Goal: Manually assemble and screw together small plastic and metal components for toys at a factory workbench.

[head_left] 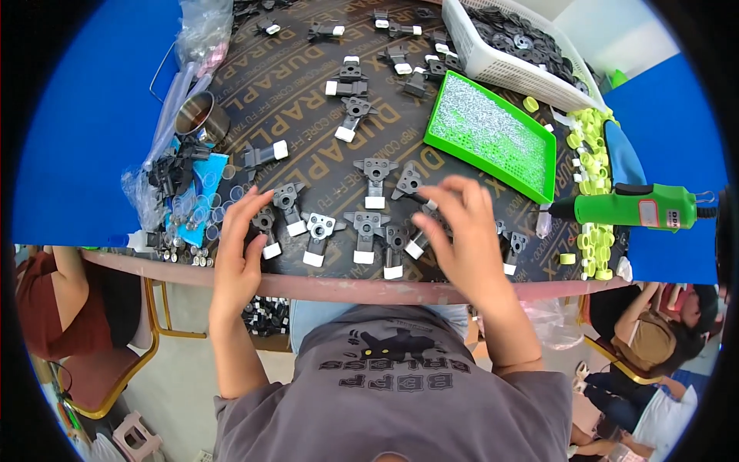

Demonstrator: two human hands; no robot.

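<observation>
Several black plastic parts with white connector ends lie in a loose group along the table's near edge. My left hand (240, 254) is at the left of the group, thumb and fingers apart, beside one black part (265, 223). Another black part (287, 202) lies just right of its fingertips. My right hand (468, 242) hovers over the right side of the group with thumb and fingers spread. Nearest its fingertips is a tilted black part (408, 182); a further one below is partly hidden by the thumb. Between my hands lies a part with a silvery ring (319, 229).
A green tray (493, 171) of small pale pieces lies right of centre. Behind it stands a white basket (504, 75) of black discs. A green power screwdriver (639, 209) and yellow-green rings (593, 165) are at right. A metal cup (202, 115) and clear caps sit left.
</observation>
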